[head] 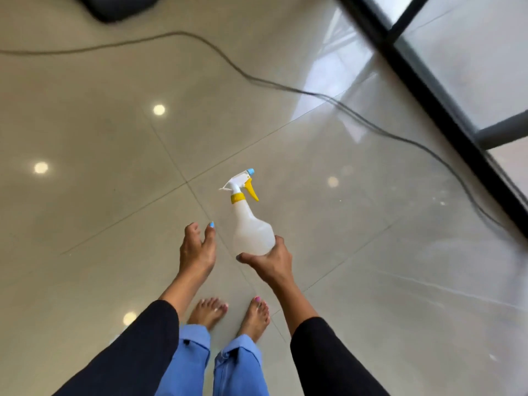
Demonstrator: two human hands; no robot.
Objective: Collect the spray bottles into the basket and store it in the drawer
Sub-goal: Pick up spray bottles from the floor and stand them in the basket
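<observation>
Floor point(85, 195) glossy beige tile, black cable point(228, 64) trailing across. My right hand point(271, 261) clamps translucent spray bottle point(251, 230), yellow trigger; left hand point(197, 250) fingers apart.

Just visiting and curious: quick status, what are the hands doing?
Right hand holding spray bottle by its base. Left hand open, empty. Cable across floor ahead. Basket, drawer not in view.

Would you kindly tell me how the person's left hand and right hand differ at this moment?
The right hand grips the base of the spray bottle, while the left hand holds nothing. The left hand's fingers are loosely spread; the right hand's curl around the bottle. Both are raised over the tiled floor and come from black sleeves.
</observation>
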